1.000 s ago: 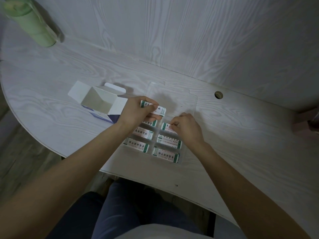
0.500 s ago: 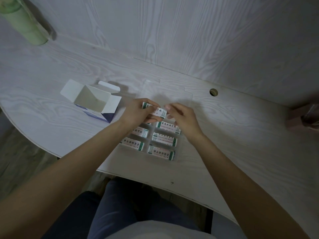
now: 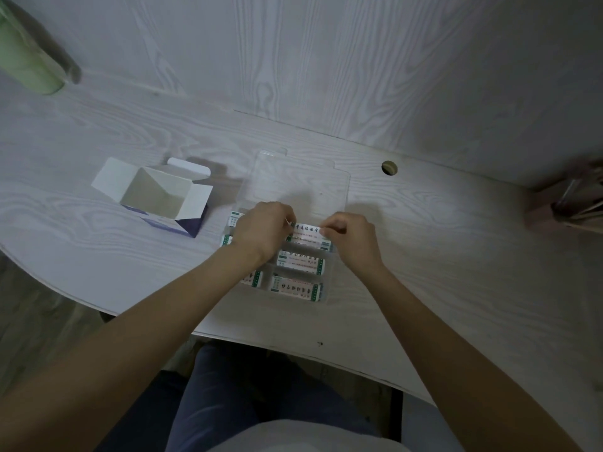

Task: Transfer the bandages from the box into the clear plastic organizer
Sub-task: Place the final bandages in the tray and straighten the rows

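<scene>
Both hands pinch one bandage strip point(image 3: 306, 230) by its ends, left hand point(image 3: 261, 230), right hand point(image 3: 350, 238) | held over clear plastic organizer point(image 3: 329, 265) on counter point(image 3: 424, 256) | likely light, thin, floppy (end-grip suits it) | box point(image 3: 156, 199) looks empty

green cup point(image 3: 27, 65), pale wood-grain table point(image 3: 424, 256)

Dim, bluish light; soft shadows, wide-angle bending at blurred edges.
</scene>
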`<state>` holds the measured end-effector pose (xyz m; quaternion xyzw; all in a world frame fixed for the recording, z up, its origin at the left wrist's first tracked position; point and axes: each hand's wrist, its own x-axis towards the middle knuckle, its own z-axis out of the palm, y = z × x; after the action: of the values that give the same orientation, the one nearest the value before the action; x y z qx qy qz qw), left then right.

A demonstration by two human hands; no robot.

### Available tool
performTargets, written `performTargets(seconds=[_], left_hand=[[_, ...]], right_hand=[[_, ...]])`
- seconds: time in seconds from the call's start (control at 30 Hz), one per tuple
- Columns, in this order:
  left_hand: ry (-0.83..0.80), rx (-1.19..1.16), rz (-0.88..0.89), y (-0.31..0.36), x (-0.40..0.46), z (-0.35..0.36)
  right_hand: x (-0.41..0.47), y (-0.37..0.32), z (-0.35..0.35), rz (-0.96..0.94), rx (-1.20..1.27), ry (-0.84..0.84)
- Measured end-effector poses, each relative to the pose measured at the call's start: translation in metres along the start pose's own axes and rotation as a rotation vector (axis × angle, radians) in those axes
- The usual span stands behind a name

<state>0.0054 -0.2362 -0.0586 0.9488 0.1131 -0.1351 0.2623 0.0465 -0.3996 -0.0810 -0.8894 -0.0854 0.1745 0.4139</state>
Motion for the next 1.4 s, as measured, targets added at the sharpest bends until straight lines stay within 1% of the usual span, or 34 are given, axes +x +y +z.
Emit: performTargets(seconds=[0.07, 0.17, 0.33, 0.6, 0.73, 1.1, 1.27, 1.4], left_hand=[[-0.004, 0.079, 0.006, 0.002, 0.002, 0.003], [0.000, 0.191, 0.060, 0.000, 0.005, 0.008], [-0.011, 0.274, 0.094, -0.001, 0.008, 0.009], [-0.061, 0.297, 0.092, -0.003, 0.012, 0.010], [-0.056, 0.322, 0.095, -0.002, 0.012, 0.011], [-0.080, 0.314, 0.080, -0.001, 0.015, 0.012], [-0.079, 0.319, 0.089, -0.001, 0.015, 0.011], [-0.084, 0.313, 0.089, 0.000, 0.015, 0.009]], right_hand=[[-0.001, 0.003, 0.006, -0.009, -0.085, -0.005], [-0.001, 0.006, 0.012, -0.045, -0.220, 0.000], [-0.003, 0.007, 0.016, -0.047, -0.283, 0.005], [-0.002, 0.006, 0.013, -0.026, -0.362, -0.017], [-0.001, 0.005, 0.012, -0.045, -0.406, -0.041], [0.001, 0.005, 0.011, -0.036, -0.385, -0.046], [0.001, 0.005, 0.010, -0.019, -0.443, -0.053], [0.000, 0.006, 0.008, -0.023, -0.446, -0.063]])
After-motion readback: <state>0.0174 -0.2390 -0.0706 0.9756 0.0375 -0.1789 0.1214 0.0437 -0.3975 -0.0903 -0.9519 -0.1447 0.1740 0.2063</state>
